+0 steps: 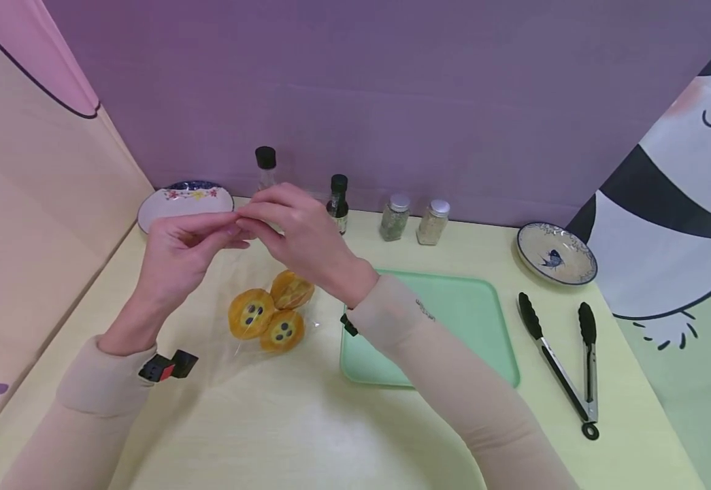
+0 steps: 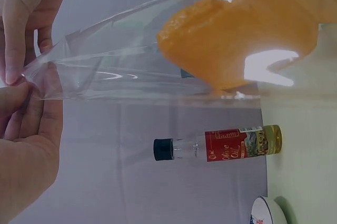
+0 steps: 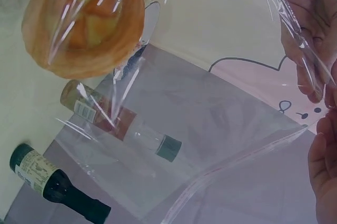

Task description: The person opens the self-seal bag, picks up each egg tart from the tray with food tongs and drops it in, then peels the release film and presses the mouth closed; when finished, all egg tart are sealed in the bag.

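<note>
A clear plastic bag (image 2: 105, 74) holds three round golden pastries (image 1: 251, 313), two with dark spots on top and one with yellowish chunks. My left hand (image 1: 174, 258) pinches the top edge of the bag between thumb and fingers. Facing it, my right hand (image 1: 306, 235) pinches the same edge, the fingertips of both hands meeting. In the right wrist view, the bag's film spreads below a pastry (image 3: 84, 23) toward the hands. Whether the bag's bottom touches the table cannot be told.
Behind the hands stand an olive oil bottle (image 2: 231, 144), a dark sauce bottle (image 1: 338, 204) and two spice jars (image 1: 394, 219). A white plate (image 1: 185, 204) sits back left. On the right are a green tray (image 1: 465, 320), a patterned dish (image 1: 557, 255) and tongs (image 1: 563, 374).
</note>
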`<state>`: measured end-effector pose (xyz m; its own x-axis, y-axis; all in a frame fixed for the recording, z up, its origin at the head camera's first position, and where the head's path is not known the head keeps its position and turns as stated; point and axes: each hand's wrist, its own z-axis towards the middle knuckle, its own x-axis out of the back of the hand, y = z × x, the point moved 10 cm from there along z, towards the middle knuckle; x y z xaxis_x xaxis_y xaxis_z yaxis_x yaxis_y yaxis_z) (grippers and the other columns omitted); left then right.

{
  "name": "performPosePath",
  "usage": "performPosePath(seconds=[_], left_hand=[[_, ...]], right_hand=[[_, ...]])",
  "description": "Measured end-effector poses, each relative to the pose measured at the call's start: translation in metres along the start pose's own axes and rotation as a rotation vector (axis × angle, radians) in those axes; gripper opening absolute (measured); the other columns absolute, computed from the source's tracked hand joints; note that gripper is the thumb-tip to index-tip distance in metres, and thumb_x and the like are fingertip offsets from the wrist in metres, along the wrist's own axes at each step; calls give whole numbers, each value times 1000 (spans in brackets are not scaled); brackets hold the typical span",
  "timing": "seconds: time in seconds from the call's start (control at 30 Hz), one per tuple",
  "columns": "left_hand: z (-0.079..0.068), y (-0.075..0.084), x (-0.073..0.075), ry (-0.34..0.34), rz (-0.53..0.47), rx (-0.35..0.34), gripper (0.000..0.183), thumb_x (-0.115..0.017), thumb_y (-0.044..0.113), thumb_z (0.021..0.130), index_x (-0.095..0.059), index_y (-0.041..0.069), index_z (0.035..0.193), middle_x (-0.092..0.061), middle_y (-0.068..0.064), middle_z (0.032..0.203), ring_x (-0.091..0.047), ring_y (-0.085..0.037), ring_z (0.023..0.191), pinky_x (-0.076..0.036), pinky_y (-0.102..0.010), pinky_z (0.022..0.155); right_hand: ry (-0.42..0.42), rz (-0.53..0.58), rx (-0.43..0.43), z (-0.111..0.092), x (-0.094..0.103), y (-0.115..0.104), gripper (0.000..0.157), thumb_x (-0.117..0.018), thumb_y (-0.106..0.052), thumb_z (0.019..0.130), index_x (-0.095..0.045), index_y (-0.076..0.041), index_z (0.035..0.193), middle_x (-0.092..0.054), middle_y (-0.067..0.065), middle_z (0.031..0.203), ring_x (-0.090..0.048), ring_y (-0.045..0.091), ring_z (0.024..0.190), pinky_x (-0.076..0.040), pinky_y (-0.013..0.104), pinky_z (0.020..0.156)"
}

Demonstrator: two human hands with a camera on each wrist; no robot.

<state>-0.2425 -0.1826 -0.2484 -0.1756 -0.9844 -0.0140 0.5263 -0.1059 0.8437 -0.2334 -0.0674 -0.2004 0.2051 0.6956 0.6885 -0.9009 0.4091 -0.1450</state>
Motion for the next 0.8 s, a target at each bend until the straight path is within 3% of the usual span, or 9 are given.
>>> performPosePath(seconds=[0.4,0.8], left_hand=[[-2,7,-1,2,31,-23,27,-59,-15,83,-61,-15,110,-72,-6,100,-70,-19,80,-56,-27,75],[-2,12,-3,-7,47,-59,28,-58,-18,81,-62,-16,109,-71,-9,101,-70,-20,80,-56,-27,74]], right_hand=[[-28,-71,28,4,-2,-8,19,-60,-20,93,-73,-9,100,-65,4,99,-57,13,97,-42,8,90],[32,102,-48,6,1,1,14,-62,-17,91,-72,-8,95,-67,1,93,-57,10,93,-43,7,83]])
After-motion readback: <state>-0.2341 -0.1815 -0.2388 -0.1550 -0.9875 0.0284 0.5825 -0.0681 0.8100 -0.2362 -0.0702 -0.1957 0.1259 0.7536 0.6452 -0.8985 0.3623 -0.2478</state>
